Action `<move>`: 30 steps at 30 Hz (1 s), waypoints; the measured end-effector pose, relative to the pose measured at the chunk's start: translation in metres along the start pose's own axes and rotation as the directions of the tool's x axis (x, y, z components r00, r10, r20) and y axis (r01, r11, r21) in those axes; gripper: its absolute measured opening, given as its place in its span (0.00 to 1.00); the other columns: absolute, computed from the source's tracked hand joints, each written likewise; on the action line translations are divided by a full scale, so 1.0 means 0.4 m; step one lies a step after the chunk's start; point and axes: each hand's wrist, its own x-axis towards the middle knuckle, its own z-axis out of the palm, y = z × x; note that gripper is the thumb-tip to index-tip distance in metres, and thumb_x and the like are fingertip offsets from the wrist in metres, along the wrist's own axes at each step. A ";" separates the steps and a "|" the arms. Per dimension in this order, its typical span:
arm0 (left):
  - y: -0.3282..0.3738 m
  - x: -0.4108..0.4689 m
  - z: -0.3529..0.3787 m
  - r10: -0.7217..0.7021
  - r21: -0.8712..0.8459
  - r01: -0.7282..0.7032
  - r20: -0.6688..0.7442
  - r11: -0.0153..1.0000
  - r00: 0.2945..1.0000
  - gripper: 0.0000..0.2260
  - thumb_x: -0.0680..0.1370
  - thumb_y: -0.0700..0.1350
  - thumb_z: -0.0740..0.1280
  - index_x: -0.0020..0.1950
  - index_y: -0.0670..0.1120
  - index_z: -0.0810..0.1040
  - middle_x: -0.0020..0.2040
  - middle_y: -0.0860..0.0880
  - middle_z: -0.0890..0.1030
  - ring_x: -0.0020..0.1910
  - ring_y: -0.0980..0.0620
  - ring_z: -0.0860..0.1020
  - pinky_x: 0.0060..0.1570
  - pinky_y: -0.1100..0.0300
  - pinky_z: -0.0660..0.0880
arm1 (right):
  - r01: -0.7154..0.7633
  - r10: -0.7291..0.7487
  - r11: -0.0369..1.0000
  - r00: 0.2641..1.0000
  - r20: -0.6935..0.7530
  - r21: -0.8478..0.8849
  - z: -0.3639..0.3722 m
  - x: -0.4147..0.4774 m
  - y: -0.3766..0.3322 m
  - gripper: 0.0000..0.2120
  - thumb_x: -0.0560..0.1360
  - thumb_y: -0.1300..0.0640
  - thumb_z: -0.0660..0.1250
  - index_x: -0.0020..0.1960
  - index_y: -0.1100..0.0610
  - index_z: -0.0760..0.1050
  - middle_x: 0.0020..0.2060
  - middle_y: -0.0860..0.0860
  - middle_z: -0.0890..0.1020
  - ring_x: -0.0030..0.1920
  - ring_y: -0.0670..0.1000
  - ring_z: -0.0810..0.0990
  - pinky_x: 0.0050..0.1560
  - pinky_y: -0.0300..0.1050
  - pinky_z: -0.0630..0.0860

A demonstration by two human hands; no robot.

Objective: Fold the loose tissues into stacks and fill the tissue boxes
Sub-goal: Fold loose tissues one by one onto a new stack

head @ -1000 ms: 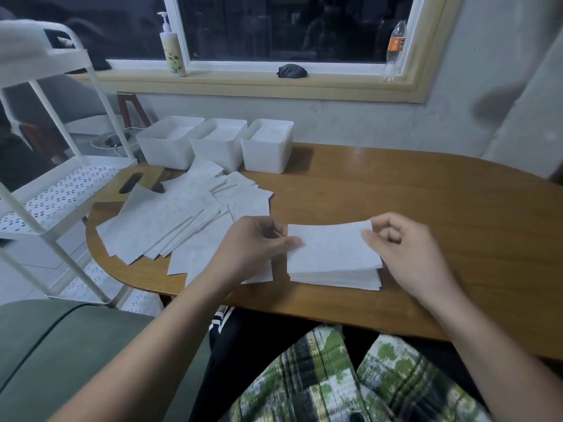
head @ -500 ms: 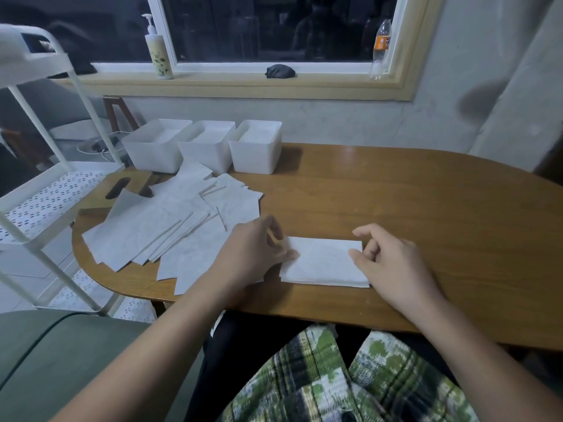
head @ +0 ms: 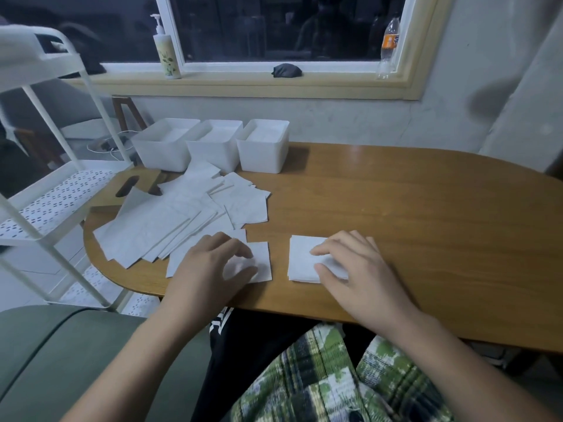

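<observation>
A small folded tissue stack lies near the front edge of the wooden table. My right hand rests on the stack's right part with its fingers fairly straight, pressing it down. My left hand is on the near corner of the spread of loose tissues, its thumb and curled fingertips pinching the top loose tissue. Three open white tissue boxes stand in a row at the back left, each with white tissue inside.
A wooden box lid with a slot lies at the table's left end, partly under the tissues. A white trolley stands left of the table. A pump bottle, a dark object and a plastic bottle sit on the windowsill.
The folded tissue that both hands held up was laid flat on the table. My left hand left it and moved left onto the loose tissues. My right hand now lies on the stack.
</observation>
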 end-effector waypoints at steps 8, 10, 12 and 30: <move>-0.029 -0.106 0.000 0.117 0.137 -0.112 -0.029 0.984 0.993 0.12 0.80 0.65 0.67 0.56 0.61 0.82 0.57 0.64 0.80 0.57 0.54 0.78 0.51 0.50 0.72 | 0.146 -0.145 0.989 0.977 0.154 0.004 0.057 0.021 -0.064 0.10 0.84 0.47 0.66 0.63 0.46 0.80 0.58 0.37 0.78 0.64 0.42 0.73 0.66 0.47 0.68; -0.026 -0.123 0.000 0.128 0.126 -0.125 -0.019 0.984 0.992 0.13 0.79 0.66 0.69 0.58 0.61 0.82 0.58 0.64 0.80 0.58 0.56 0.77 0.52 0.49 0.72 | 0.179 -0.172 0.984 0.961 0.218 -0.012 0.068 0.023 -0.076 0.13 0.84 0.42 0.65 0.65 0.45 0.78 0.62 0.37 0.76 0.66 0.42 0.72 0.68 0.46 0.67; -0.024 -0.138 0.001 0.137 0.127 -0.136 -0.001 0.983 0.991 0.14 0.78 0.66 0.70 0.60 0.61 0.82 0.59 0.65 0.79 0.59 0.56 0.77 0.53 0.49 0.71 | 0.212 -0.193 0.976 0.942 0.274 -0.043 0.078 0.022 -0.086 0.18 0.83 0.37 0.63 0.69 0.44 0.75 0.65 0.36 0.74 0.70 0.43 0.70 0.70 0.46 0.65; -0.043 -0.154 -0.062 -0.002 -0.097 -0.008 -0.099 0.995 0.995 0.12 0.78 0.40 0.78 0.55 0.56 0.85 0.55 0.61 0.82 0.58 0.52 0.81 0.52 0.54 0.77 | 0.288 -0.292 0.955 0.956 0.042 0.074 0.093 0.004 -0.110 0.03 0.80 0.58 0.70 0.51 0.52 0.82 0.44 0.42 0.79 0.51 0.47 0.76 0.58 0.48 0.70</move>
